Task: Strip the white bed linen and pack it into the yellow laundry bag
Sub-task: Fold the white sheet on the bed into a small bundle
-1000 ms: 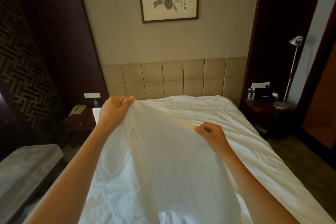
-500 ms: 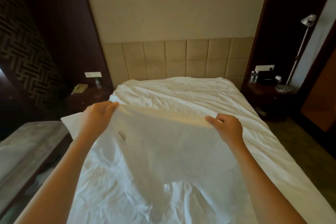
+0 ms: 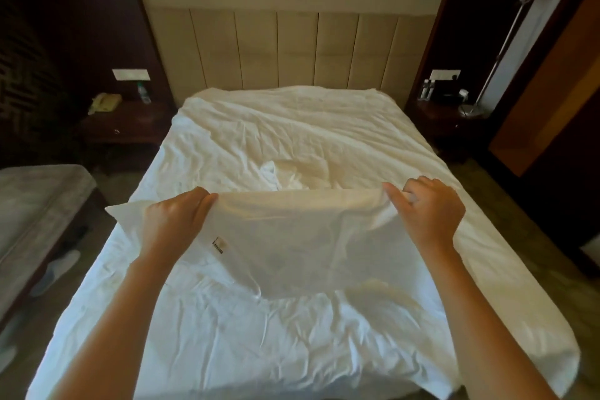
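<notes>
Both hands (image 3: 177,224) (image 3: 428,214) grip a white pillowcase (image 3: 292,243) above the bed (image 3: 292,133).

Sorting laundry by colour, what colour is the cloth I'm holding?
White, with a small label; the head view shows the cloth.

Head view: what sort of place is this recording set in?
Most likely a hotel guest room. A padded headboard backs a bed with white linen, a nightstand on each side, one bearing a telephone, the other small bottles by a floor lamp.
</notes>
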